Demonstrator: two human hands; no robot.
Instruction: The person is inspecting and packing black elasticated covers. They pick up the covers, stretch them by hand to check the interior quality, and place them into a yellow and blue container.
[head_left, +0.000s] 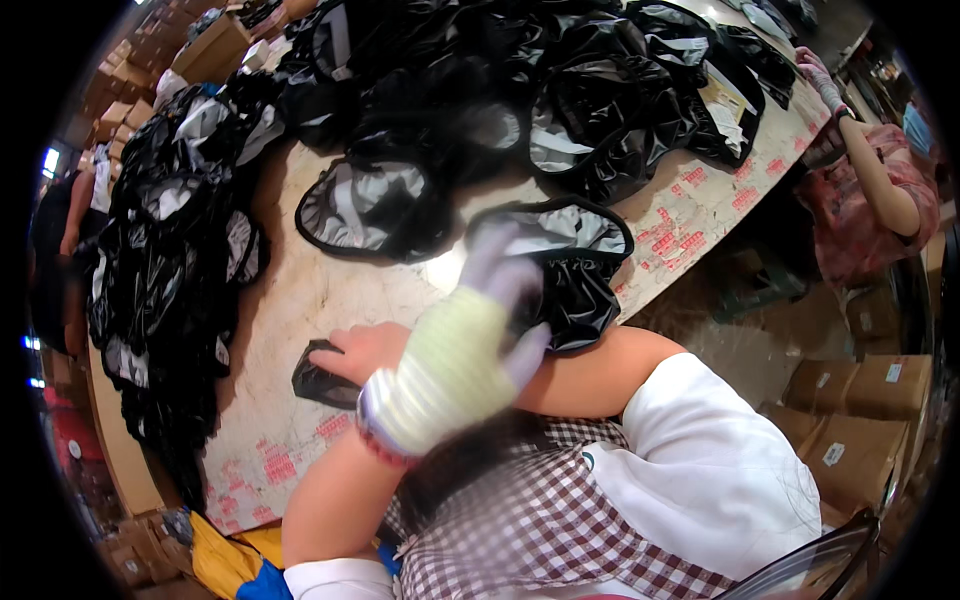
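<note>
My left hand (480, 322), in a pale yellow and lilac knitted glove, crosses over my right forearm and is blurred. Its fingers and thumb are spread, in front of a black glossy cover (589, 300) with a grey lining and a dark banded rim. Whether the fingertips touch that cover cannot be made out. My bare right hand (371, 349) lies low over the table to the left, its fingers around a small black fabric piece (326, 386). Another black cover (364, 206) lies beyond, its grey inside facing up.
Heaps of similar black covers lie along the left (176, 285) and far side of the table (307, 292). A co-worker (870, 195) with a gloved hand stands at the right edge; another person (64, 262) is at far left. Cardboard boxes (844, 450) stand at lower right.
</note>
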